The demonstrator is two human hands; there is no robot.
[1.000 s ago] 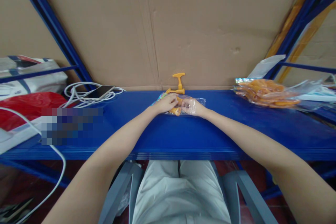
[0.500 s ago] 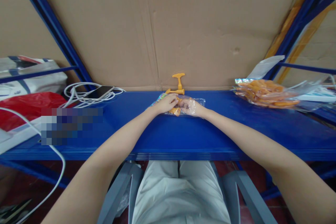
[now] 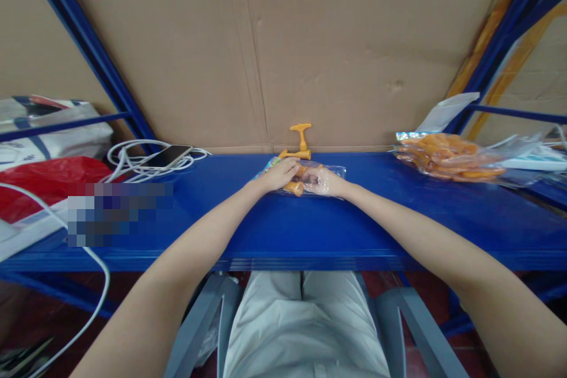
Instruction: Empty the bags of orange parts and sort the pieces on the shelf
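A clear plastic bag with a colourful printed end lies flat on the blue table, with orange plastic pieces in it. My left hand rests on the bag's left part, fingers stretched out over the plastic. Clear film covers my right hand, which seems to be inside the bag. Its fingers are curled beside the orange pieces; what they hold is hidden. Just behind the bag, an orange T-shaped plastic piece stands upright, and another orange piece lies at its foot.
At the right lies a bag of orange pieces. A phone sits on coiled white cables at the left, near a red bag. A cardboard wall closes off the back of the blue table; blue posts flank it.
Almost nothing differs. My right hand has shifted slightly within the bag, and its fingers look more curled. My left hand stays on the bag.
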